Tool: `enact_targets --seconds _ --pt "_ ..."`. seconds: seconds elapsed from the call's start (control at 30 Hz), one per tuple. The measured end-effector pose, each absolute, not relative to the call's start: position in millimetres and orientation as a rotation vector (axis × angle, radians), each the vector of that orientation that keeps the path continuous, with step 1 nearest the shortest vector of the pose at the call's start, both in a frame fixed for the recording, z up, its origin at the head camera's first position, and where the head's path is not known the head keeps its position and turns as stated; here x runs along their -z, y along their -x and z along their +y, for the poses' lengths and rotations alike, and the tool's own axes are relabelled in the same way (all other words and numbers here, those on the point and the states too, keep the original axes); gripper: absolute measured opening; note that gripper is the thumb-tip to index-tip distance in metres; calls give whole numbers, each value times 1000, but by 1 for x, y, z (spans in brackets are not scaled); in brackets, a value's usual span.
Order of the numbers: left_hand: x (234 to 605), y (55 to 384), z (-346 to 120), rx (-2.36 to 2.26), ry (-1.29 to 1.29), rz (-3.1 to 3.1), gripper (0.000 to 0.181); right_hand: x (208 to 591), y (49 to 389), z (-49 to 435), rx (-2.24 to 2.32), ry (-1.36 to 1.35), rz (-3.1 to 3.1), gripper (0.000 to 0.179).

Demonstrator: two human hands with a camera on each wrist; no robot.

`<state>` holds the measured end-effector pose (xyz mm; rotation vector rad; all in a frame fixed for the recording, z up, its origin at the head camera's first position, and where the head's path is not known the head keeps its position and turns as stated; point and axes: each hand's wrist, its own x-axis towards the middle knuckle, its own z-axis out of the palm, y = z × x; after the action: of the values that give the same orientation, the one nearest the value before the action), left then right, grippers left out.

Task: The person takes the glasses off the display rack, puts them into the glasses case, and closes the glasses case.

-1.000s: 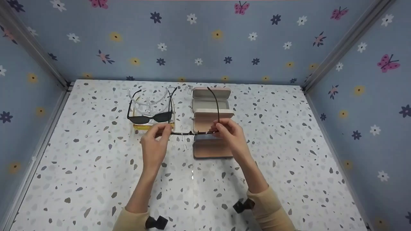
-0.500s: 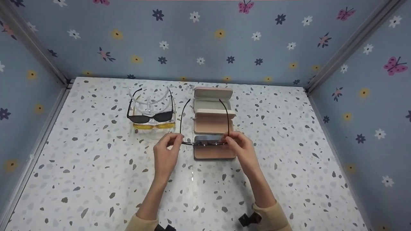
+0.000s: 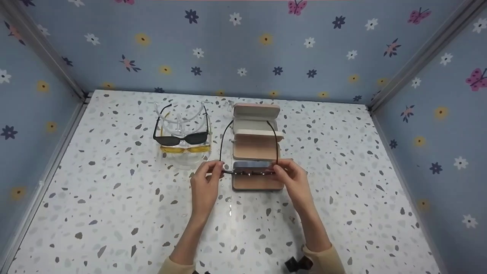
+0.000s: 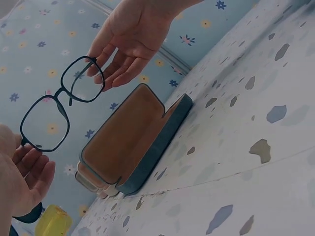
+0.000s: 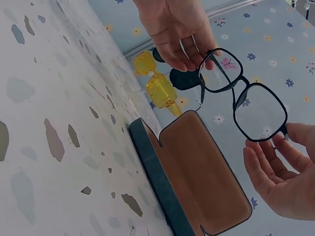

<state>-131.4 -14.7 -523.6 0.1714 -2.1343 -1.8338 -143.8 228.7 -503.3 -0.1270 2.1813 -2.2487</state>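
Note:
Black-framed eyeglasses (image 3: 249, 173) with clear lenses are held level in the air, temples unfolded and pointing away from me. My left hand (image 3: 205, 186) pinches the left hinge corner between thumb and fingers. At the other hinge corner my right hand (image 3: 295, 180) grips the frame the same way. Below the frame, an open dark teal glasses case (image 3: 258, 183) with brown lining lies on the table; the left wrist view shows the eyeglasses (image 4: 60, 91) apart from the case (image 4: 123, 132).
Behind the teal case stand an open cream case (image 3: 255, 148) and an open pink case (image 3: 257, 110). To the left, a clear stand (image 3: 180, 118) carries black sunglasses (image 3: 169, 140) and yellow glasses (image 3: 185, 149). Patterned walls (image 3: 243, 45) enclose the speckled table (image 3: 133, 198).
Both hands have brought the eyeglasses right and toward me, from beside the stand to above the teal case. The left temple has come away from the stand area. Little moved in the last half second.

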Motion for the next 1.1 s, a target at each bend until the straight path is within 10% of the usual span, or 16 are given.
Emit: enact_targets --seconds 1.1 --pt "535 123 -5 2088 109 -1932 46 508 138 236 2272 8 2247 24"
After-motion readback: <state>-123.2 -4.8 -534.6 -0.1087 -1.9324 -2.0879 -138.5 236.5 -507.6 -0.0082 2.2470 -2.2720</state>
